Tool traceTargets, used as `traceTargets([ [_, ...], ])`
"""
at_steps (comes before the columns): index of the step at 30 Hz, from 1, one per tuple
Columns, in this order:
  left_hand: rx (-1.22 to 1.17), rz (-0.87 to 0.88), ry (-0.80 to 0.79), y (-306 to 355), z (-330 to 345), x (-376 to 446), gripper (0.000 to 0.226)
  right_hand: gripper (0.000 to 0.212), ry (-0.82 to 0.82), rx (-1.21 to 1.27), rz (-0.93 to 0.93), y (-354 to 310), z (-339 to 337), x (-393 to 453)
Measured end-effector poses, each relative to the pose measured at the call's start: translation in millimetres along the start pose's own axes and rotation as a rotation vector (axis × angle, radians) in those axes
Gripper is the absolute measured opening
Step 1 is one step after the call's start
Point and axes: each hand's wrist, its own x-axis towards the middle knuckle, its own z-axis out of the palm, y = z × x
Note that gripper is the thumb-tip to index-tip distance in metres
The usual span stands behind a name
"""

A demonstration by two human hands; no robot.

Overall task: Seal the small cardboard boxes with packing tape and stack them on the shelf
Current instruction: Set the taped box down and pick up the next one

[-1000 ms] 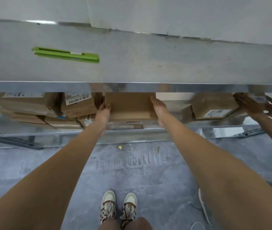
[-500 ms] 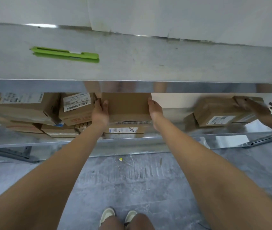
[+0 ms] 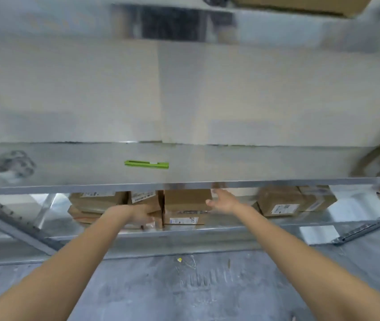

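Steel shelving [image 3: 184, 185] is being faced, roughly seven cardboard boxes [image 3: 279, 200] being counted on its lower level, one green cutter [image 3: 146, 164] at 12 o'clock. Both arms are being stretched forward: the right hand [image 3: 222, 201] is being spread beside the plain top box [image 3: 187, 199], nothing gripped; the left hand [image 3: 141, 215] is being blurred against boxes at 10 o'clock, its fingers unreadable.

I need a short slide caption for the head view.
Plain box stacked on lower shelf; right hand open beside it.

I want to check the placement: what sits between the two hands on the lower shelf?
Head view: a plain cardboard box stacked on a labelled box, between left hand and right hand.
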Motion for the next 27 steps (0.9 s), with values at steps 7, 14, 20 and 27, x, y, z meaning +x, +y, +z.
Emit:
traceTargets([
  [7, -0.006, 0.032, 0.027, 98.2, -148.1, -174.1, 0.053, 0.058, -0.353, -0.180, -0.092, -103.0, -144.1, -114.8],
  [14, -0.099, 0.365, 0.000, 194.5, -215.3, -313.1, 0.038, 0.057, -0.362, 0.039, -0.318, -156.0, -271.8, -224.0],
  [20, -0.550, 0.705, 0.696, 247.5, -241.7, -335.6, 0.017, 0.027, 0.169, 0.348, -0.613, -147.9, -349.5, -269.0],
  [27, -1.008, 0.711, 1.204, 280.9, -264.2, -312.0, 0.044, 0.014, 1.420, 0.664, -0.641, -119.5, -389.7, -265.4],
])
